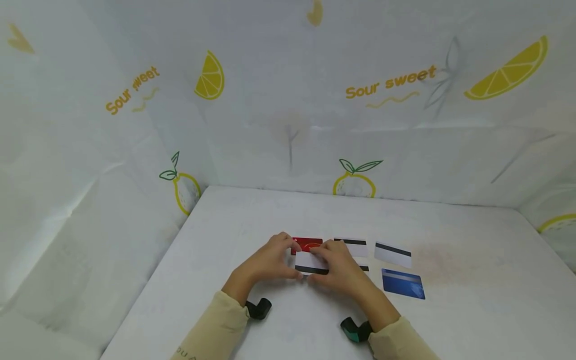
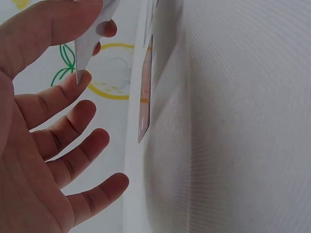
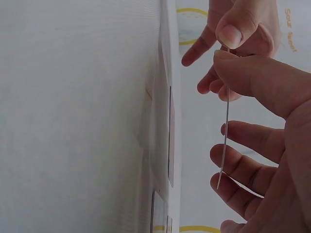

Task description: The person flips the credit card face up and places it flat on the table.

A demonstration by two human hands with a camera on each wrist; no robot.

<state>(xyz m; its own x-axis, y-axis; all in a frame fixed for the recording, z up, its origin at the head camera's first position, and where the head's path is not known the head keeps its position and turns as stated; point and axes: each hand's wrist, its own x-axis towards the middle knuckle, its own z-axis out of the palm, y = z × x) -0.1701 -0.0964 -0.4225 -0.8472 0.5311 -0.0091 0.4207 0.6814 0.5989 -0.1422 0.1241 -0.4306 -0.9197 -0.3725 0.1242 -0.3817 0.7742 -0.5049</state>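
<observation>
Both hands hold one white card with a black stripe [image 1: 310, 261], raised off the tabletop. In the head view my left hand [image 1: 272, 259] is at the card's left edge. The left wrist view shows its thumb and forefinger pinching a corner of the card [image 2: 88, 48], other fingers spread. My right hand [image 1: 341, 267] grips the right side; in the right wrist view the card [image 3: 225, 131] appears edge-on between thumb and fingers. A red card [image 1: 308, 243] lies just beyond the held card, partly covered by it and the hands.
Right of the hands lie a striped white card [image 1: 356, 248], another striped white card [image 1: 393, 255] and a blue card [image 1: 403, 284]. One more striped card [image 1: 364, 267] is mostly hidden by the right hand. The white table [image 1: 472, 310] meets a lemon-printed backdrop [image 1: 270, 145].
</observation>
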